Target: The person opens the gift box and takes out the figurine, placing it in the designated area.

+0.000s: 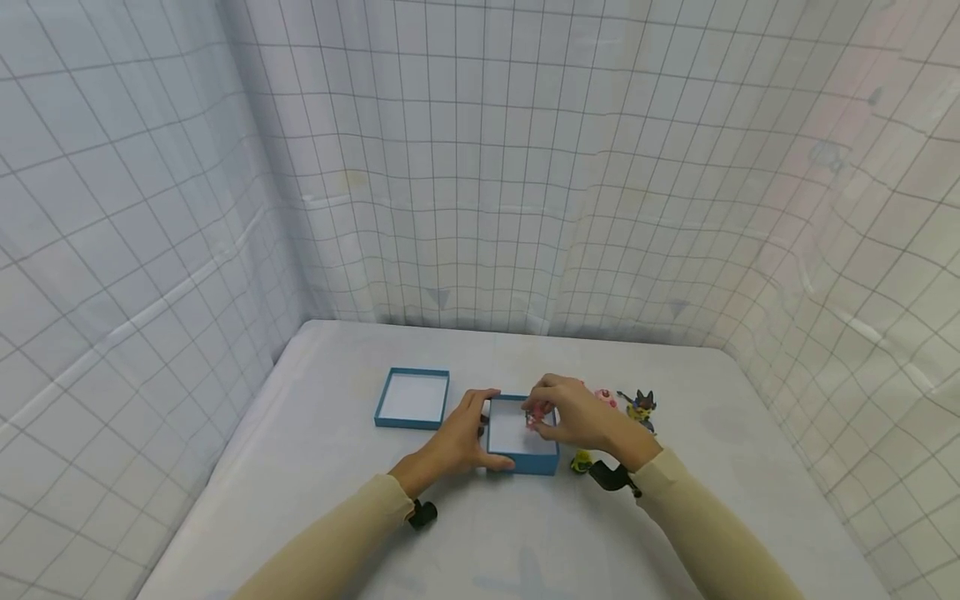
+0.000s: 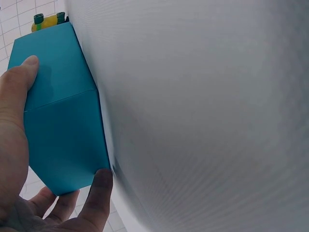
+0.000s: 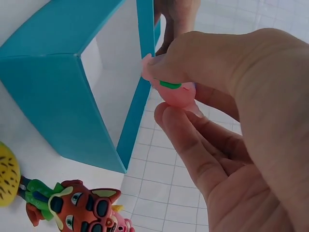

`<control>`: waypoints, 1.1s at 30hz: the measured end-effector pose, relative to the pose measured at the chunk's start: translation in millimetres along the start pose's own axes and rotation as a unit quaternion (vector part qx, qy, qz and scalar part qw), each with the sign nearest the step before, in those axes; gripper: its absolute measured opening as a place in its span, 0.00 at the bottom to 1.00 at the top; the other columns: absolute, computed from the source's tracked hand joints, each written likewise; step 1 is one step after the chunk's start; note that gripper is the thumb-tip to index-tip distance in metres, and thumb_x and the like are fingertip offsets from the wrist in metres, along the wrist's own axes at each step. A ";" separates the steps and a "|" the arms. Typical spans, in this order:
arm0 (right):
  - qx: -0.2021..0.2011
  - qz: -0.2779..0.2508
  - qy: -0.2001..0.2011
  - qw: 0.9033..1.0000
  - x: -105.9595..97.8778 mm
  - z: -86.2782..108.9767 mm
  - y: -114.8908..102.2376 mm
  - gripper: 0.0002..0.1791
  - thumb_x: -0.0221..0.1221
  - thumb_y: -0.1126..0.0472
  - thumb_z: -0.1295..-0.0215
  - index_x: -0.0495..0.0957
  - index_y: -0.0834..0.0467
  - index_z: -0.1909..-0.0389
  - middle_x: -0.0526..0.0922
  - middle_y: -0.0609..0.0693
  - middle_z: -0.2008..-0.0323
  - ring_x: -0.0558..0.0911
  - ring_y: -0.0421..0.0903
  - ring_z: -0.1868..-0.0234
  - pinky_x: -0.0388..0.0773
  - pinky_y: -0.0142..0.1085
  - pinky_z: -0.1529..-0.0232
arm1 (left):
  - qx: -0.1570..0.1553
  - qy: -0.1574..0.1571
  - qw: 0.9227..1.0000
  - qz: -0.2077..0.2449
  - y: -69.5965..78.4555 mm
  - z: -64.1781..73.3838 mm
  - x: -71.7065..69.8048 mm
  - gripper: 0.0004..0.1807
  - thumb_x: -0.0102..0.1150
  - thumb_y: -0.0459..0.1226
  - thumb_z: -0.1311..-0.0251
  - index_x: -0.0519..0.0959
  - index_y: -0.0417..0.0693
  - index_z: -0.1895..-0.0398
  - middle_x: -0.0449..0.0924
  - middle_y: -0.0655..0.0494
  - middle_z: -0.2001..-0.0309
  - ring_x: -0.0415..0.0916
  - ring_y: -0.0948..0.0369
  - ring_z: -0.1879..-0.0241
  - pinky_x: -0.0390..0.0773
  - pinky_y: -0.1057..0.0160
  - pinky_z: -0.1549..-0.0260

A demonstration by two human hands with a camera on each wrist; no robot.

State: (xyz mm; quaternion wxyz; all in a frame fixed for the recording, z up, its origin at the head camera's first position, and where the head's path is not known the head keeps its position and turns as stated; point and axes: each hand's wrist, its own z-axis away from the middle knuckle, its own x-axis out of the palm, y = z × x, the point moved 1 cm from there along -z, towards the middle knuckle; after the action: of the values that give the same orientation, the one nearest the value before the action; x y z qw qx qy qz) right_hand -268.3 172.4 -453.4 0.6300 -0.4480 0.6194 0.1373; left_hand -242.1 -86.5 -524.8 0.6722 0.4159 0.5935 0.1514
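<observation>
My left hand (image 1: pixel 459 435) grips an open blue box (image 1: pixel 534 465) with a white inside, thumb on its near wall and fingers round the left and far sides. The left wrist view shows the thumb flat on one blue face (image 2: pixel 63 63) and fingertips at another edge. Over the box's right part, my right hand (image 1: pixel 576 414) pinches a small pink toy figure (image 3: pixel 178 96) with a green patch between thumb and fingers. Part of the figure is covered by the fingers. The visible box floor is bare white.
A shallow blue lid (image 1: pixel 408 423), white inside, lies left of the box. Right of the box are a yellow-green toy (image 1: pixel 581 462), a pink toy (image 1: pixel 606 397) and a dark-eared yellow toy (image 1: pixel 642 407). A fox-like figure (image 3: pixel 72 200) shows in the right wrist view. Grid-patterned curtains (image 1: pixel 480 208) surround the table.
</observation>
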 end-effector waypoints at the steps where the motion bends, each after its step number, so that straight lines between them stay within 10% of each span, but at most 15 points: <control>1: -0.001 -0.001 0.003 1.000 -0.6 1.0 -0.5 0.15 0.78 0.65 0.26 0.93 0.62 0.42 0.91 0.53 0.47 0.91 0.45 0.51 0.95 0.49 0.45 | 0.001 0.000 1.000 0.000 0.1 0.2 -0.1 0.68 0.96 0.49 0.45 0.60 0.45 0.08 0.69 0.40 0.18 0.83 0.45 0.30 0.89 0.44 0.33; 33: -0.004 -0.055 0.048 0.997 -14.6 34.7 4.1 0.14 0.75 0.71 0.27 0.93 0.58 0.44 0.90 0.51 0.50 0.92 0.40 0.55 0.93 0.32 0.55 | -0.006 0.000 1.000 0.003 0.5 0.7 0.6 0.68 0.96 0.48 0.46 0.60 0.46 0.08 0.69 0.39 0.17 0.83 0.45 0.29 0.88 0.43 0.30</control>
State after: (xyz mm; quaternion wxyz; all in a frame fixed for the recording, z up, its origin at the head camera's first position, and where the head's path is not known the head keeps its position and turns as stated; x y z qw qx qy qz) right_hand -251.3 205.8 -447.6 0.6045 -0.4902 0.6224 0.0832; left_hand -241.2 -86.0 -524.8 0.6742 0.4139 0.5913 0.1565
